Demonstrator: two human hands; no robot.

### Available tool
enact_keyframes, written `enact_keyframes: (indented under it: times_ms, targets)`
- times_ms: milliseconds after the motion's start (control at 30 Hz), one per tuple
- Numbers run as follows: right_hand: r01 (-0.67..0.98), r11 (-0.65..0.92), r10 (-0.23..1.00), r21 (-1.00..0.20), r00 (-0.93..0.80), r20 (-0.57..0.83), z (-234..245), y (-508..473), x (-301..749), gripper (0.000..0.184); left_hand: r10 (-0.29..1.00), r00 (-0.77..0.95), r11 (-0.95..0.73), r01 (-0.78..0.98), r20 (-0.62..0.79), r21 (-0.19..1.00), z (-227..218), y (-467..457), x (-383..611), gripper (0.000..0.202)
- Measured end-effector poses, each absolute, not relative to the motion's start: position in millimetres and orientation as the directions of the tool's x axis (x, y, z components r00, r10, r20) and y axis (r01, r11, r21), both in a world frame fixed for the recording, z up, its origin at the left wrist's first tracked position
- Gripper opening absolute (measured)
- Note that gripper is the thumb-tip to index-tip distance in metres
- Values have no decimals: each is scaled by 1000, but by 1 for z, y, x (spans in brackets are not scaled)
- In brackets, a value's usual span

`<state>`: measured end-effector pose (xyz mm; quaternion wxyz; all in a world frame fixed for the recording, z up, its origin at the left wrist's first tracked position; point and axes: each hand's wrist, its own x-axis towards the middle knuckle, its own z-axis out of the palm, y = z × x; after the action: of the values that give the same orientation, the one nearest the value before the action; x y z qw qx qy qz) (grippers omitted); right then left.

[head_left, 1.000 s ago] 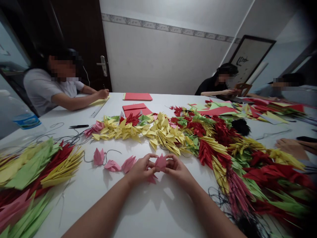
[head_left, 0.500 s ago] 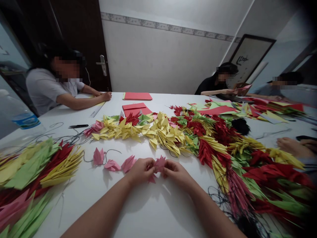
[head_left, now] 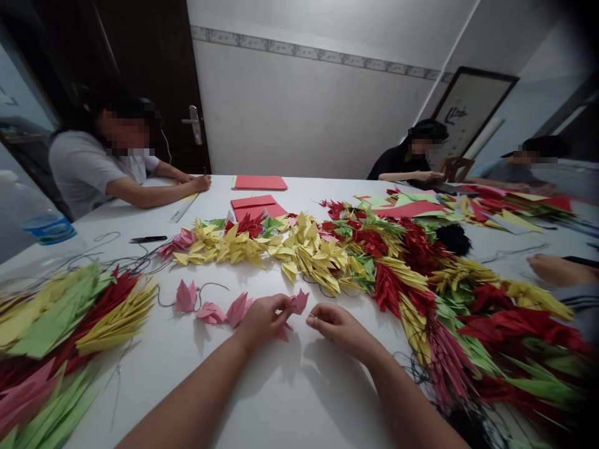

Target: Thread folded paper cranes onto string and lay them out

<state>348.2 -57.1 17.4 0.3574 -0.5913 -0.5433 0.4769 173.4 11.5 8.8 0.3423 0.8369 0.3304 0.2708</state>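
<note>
My left hand (head_left: 262,319) pinches a folded pink paper piece (head_left: 297,302) just above the white table (head_left: 281,399). A little to the right, my right hand (head_left: 337,325) is closed in a pinch, apart from the pink piece; what it holds, perhaps a thin thread, is too small to make out. Three more pink folded pieces (head_left: 213,307) lie in a row on a dark thread left of my left hand. Beyond my hands runs a long heap of yellow folded pieces (head_left: 299,249).
Piles of red, green and yellow folded pieces (head_left: 468,312) fill the right side, and another pile (head_left: 60,324) lies at the left. Red sheets (head_left: 257,202), a black pen (head_left: 148,238) and a water bottle (head_left: 42,227) sit farther off. Three people sit around the table; another person's hand (head_left: 556,269) rests at the right.
My hands have come apart. The right hand has let go of the pink piece and moved slightly right; the left hand keeps it and has tilted it up to the right.
</note>
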Motion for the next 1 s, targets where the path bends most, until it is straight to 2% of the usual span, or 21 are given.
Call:
enact_keyframes:
  times_ms: [133, 300, 433, 567, 733, 800, 900, 1000]
  targets:
    - [303, -101, 995, -948, 54, -89, 23, -58, 362, 37, 662, 701, -660, 376, 266, 651, 8, 11, 173, 25]
    - [308, -39, 994, -950, 112, -4, 24, -58, 364, 40, 557, 731, -799, 344, 393, 493, 5, 10, 173, 20]
    - [304, -2, 993, -953, 112, 33, 21, -57, 361, 40, 516, 749, -832, 322, 415, 452, 1, 12, 172, 23]
    - [436, 19, 990, -900, 120, 79, 19, -57, 362, 42, 514, 751, -836, 331, 415, 438, -1, 13, 171, 23]
    - [708, 34, 973, -706, 139, 186, 13, -55, 367, 40, 521, 748, -837, 356, 410, 414, 0, 13, 170, 21]
    - [737, 34, 966, -676, 148, 211, 9, -52, 370, 38, 488, 731, -864, 328, 477, 382, 2, 10, 169, 28]
    - [742, 24, 956, -669, 178, 232, 3, -48, 372, 39, 379, 705, -925, 265, 600, 273, 12, 3, 168, 44]
    - [729, 16, 940, -685, 223, 258, -1, -46, 375, 41, 329, 687, -941, 295, 648, 165, 33, -1, 159, 46]
